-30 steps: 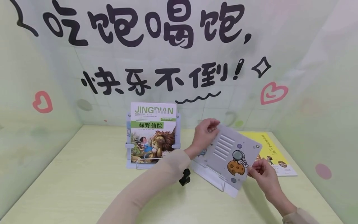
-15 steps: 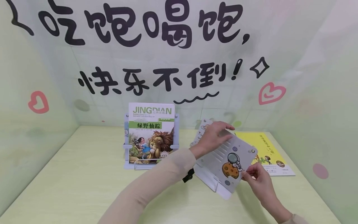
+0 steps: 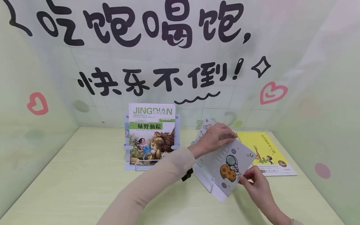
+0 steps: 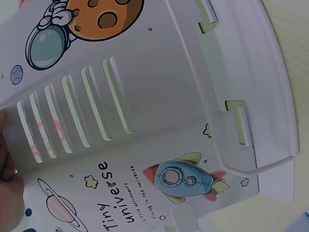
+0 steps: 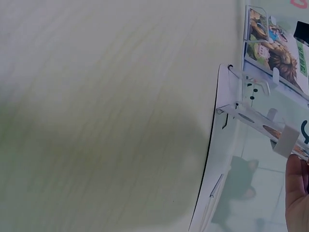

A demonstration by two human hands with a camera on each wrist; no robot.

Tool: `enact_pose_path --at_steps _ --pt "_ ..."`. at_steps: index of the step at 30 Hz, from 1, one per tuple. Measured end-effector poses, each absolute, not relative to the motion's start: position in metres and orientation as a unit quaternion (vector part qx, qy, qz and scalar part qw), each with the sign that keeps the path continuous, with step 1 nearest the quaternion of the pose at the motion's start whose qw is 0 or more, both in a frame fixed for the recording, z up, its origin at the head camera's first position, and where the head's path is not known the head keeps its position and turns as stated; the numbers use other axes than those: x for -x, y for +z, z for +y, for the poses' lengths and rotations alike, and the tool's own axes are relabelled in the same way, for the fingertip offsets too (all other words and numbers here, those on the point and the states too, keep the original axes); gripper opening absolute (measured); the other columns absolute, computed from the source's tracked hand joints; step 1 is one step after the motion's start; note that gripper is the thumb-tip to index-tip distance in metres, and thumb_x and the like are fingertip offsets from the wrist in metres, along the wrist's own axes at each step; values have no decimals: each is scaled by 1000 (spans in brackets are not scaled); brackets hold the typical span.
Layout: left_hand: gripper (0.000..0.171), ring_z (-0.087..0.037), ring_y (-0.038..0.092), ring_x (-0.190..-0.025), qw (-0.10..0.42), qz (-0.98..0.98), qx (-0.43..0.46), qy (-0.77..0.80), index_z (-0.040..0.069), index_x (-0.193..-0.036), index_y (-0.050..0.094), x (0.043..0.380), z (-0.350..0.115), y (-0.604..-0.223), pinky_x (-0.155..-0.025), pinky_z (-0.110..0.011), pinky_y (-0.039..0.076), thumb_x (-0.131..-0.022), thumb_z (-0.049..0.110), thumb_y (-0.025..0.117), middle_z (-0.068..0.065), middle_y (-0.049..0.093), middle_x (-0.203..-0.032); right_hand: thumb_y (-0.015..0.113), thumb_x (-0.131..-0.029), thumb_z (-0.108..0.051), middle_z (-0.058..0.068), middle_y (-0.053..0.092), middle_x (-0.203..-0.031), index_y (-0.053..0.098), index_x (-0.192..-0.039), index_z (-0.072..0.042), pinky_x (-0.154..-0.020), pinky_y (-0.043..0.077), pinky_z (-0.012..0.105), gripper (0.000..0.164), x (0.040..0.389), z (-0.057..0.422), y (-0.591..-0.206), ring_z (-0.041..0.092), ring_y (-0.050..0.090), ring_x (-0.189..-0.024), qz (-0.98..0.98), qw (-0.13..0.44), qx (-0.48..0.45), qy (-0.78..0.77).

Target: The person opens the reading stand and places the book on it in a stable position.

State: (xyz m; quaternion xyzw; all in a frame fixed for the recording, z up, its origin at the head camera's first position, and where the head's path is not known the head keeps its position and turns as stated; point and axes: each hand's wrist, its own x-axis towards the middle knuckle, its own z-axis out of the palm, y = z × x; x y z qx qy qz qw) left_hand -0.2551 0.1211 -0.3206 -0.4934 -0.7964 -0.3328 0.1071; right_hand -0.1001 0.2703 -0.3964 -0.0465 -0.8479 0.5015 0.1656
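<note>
A grey-white book stand [image 3: 216, 168] printed with an astronaut stands turned at an angle on the table, right of centre. Its slotted back panel [image 4: 154, 96] fills the left wrist view, with a rocket, a planet and a wire page holder. My left hand [image 3: 215, 139] grips the panel's top edge. At the panel's right side, my right hand [image 3: 256, 184] pinches the edge between thumb and fingers, close to the side clip [image 5: 286, 140]. The right wrist view shows the stand edge-on, its base [image 5: 212, 145] flat along the table, the panel leaning up from it.
A second stand [image 3: 126, 156] holds an upright book [image 3: 153, 134] with a lion cover, at the back left of centre. A yellow book [image 3: 270, 153] lies flat at the back right. Printed walls enclose the table [image 3: 84, 187]. A small black object [image 3: 187, 175] shows under my left wrist.
The stand has turned, its lower front corner swinging to the left. My right hand has moved left and slightly down with it. My left hand has shifted right along the top edge.
</note>
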Motion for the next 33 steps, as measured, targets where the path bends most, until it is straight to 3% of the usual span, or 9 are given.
enact_pose_path --at_steps 10,16,20,27,33 --pt "15 -11 56 -105 113 -761 537 -347 13 -103 68 259 114 -321 -97 -17 38 -88 14 65 3 68 -103 63 -83 8 7 60 -88 51 -105 12 -68 56 24 25 103 303 -400 4 59 -78 -843 114 -26 524" --pt "13 -11 57 -101 126 -728 564 -369 11 -99 69 265 101 -324 -94 -17 40 -86 10 67 2 68 -99 54 -91 6 6 61 -85 46 -114 21 -68 55 21 28 127 332 -404 6 63 -74 -823 95 41 558" --pt "11 -11 58 -98 133 -704 582 -384 9 -97 69 268 95 -326 -89 -15 41 -85 8 68 0 68 -97 52 -93 2 6 61 -86 46 -116 19 -68 55 20 29 147 345 -404 3 61 -72 -832 69 90 543" --pt "10 -10 58 -95 127 -681 607 -389 9 -95 69 267 88 -328 -88 -16 42 -86 8 67 0 68 -96 53 -93 -2 16 63 -90 53 -113 17 -64 53 20 28 172 357 -408 5 57 -70 -871 15 123 475" --pt "10 -10 58 -95 108 -666 621 -400 8 -95 68 266 83 -324 -87 -17 43 -86 7 67 -2 68 -96 57 -91 -8 10 61 -81 61 -100 9 -58 45 24 19 187 360 -414 13 52 -68 -906 -7 139 399"
